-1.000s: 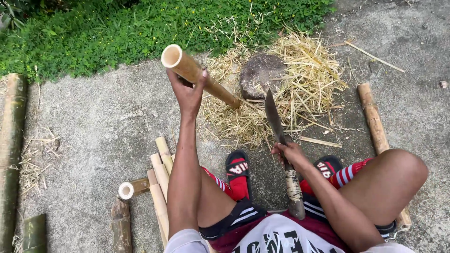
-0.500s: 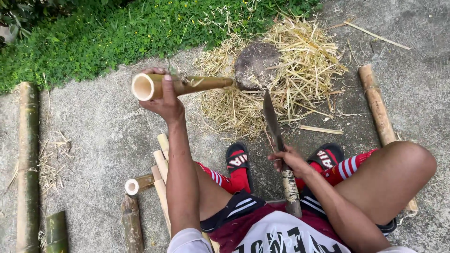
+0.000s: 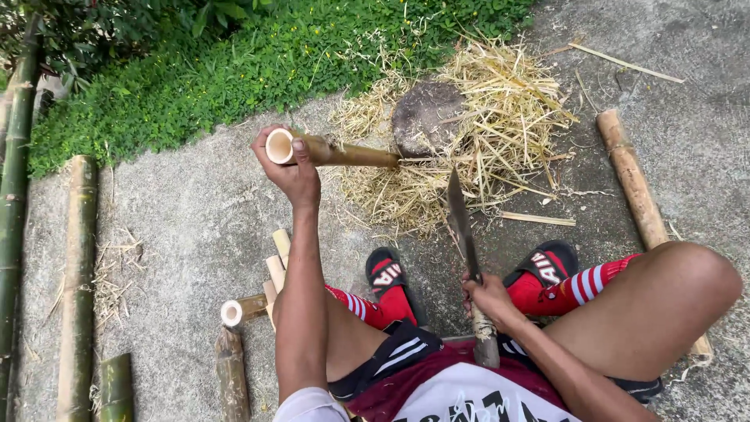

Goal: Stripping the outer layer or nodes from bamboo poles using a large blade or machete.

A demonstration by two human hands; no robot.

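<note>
While seated on concrete: the person works with both hands.
Left hand point(image 3: 291, 168): grip closed round the open end of a bamboo tube point(image 3: 336, 150).
Tube: lies level, far end on a stump point(image 3: 426, 116) amid straw point(image 3: 500, 125).
Right hand point(image 3: 488, 297): grip closed on a knife point(image 3: 462, 227), blade pointing far.
Near left: cut bamboo pieces point(image 3: 242, 309).

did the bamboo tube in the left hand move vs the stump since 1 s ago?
Yes. The bamboo tube has swung down from steep to near level, far end on the stump.
</note>
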